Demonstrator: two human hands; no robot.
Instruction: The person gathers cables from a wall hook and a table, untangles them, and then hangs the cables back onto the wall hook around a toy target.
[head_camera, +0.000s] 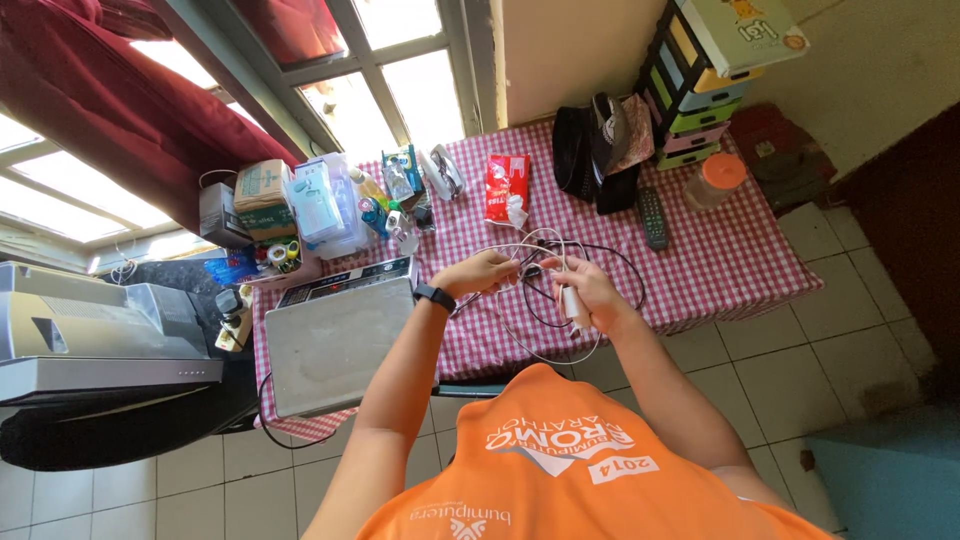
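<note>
Near the middle of the frame, the person is holding both hands up over a surface (720, 270) covered in a red-and-white checked cloth. The left hand (487, 272), with a dark watch (434, 297) on its wrist, is closing its fingers around a tangle of white cable (520, 248), pinching the strands together, which is keeping the loops bunched rather than spilling across the cloth. The right hand (590, 290) is curling around a small white charger block (574, 303), which is hanging down out of the fist, so the heavy end of the lead is being steadied while the thin end is gathered. Slack white cable is drooping in a curve below the hands, and a black cable (620, 262) is lying looped on the cloth just behind them, apparently mixed in with the white one.

Along the upper part of the frame, things are sitting pushed back against the window and wall, leaving the near cloth free for the hands: a red packet (505, 186), a black remote (652, 217), a jar with an orange lid (716, 180) and a stack of coloured drawers (690, 90). At centre left a grey scale (335, 345) is resting at the surface's edge.
</note>
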